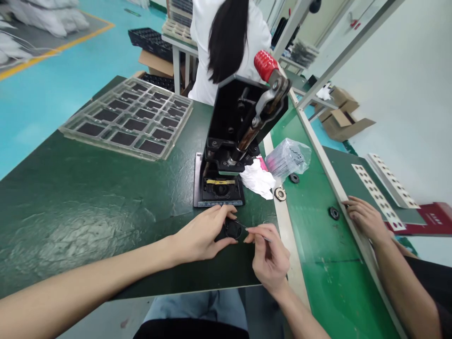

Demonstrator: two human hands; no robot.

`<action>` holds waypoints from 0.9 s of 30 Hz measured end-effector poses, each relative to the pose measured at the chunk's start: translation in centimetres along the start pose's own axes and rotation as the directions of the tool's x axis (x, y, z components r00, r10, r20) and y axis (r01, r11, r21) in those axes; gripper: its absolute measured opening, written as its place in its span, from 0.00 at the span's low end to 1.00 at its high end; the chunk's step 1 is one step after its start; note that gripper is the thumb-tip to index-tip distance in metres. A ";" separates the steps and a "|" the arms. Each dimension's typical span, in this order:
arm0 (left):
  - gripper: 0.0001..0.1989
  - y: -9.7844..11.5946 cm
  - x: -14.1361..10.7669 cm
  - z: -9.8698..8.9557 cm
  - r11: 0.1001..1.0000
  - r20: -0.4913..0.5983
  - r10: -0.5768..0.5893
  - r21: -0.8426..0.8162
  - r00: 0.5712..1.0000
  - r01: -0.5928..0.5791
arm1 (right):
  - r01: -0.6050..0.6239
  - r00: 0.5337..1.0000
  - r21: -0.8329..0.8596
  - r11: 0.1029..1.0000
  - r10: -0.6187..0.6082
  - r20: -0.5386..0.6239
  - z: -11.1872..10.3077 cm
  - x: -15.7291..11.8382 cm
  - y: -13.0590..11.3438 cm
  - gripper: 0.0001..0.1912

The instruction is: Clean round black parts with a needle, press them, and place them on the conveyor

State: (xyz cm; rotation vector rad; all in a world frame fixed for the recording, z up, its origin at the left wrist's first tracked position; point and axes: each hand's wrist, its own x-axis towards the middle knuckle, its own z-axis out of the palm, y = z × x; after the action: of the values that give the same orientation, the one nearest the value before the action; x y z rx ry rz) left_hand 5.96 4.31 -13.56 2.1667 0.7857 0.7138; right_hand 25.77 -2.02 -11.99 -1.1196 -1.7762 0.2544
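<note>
My left hand [208, 233] is closed around a small black round part [233, 229], thumb in front and fingers behind, just above the green table near its front edge. In my right hand [270, 256] is a thin, pointed tool like tweezers [243, 226], pinched between thumb and fingers. Its tip reaches the rim of the black part; whether it touches is too small to tell. Directly beyond my hands stands a black hand press [229, 132] with a red grip [264, 65]. On its base lies a yellow strip [221, 181] above a dark round fixture.
A clear tray [163, 153] of dark square pieces lies at the left. White cloth [257, 180] and a plastic bag [288, 157] sit right of the press. Small round parts [334, 213] rest on the green belt. A co-worker's hand [365, 219] is at the right; another person stands behind the press.
</note>
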 end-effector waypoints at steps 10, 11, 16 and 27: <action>0.25 0.1 -0.1 0.0 1.000 0.004 -0.015 -0.002 1.000 0.015 | -0.088 0.996 0.016 0.996 0.088 0.005 0.1 0.1 0.4 0.14; 0.24 0.1 -0.1 0.0 1.000 0.006 -0.015 0.001 1.000 0.015 | -0.092 0.995 -0.010 0.996 0.093 0.023 0.2 0.2 0.4 0.13; 0.19 0.2 0.0 0.0 0.999 0.035 0.002 0.043 0.999 -0.003 | -0.154 0.982 -0.129 0.980 0.166 0.088 0.4 0.6 1.1 0.09; 0.23 0.3 0.0 0.0 0.999 0.074 -0.023 -0.021 0.997 0.025 | -0.157 0.984 -0.122 0.980 0.166 0.068 0.3 0.5 1.1 0.08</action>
State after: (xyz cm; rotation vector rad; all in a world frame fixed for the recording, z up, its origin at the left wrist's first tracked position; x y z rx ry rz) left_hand 6.05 4.19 -13.30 2.1473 0.7605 0.6242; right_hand 26.14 -0.94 -12.52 -1.3575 -1.7888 0.2988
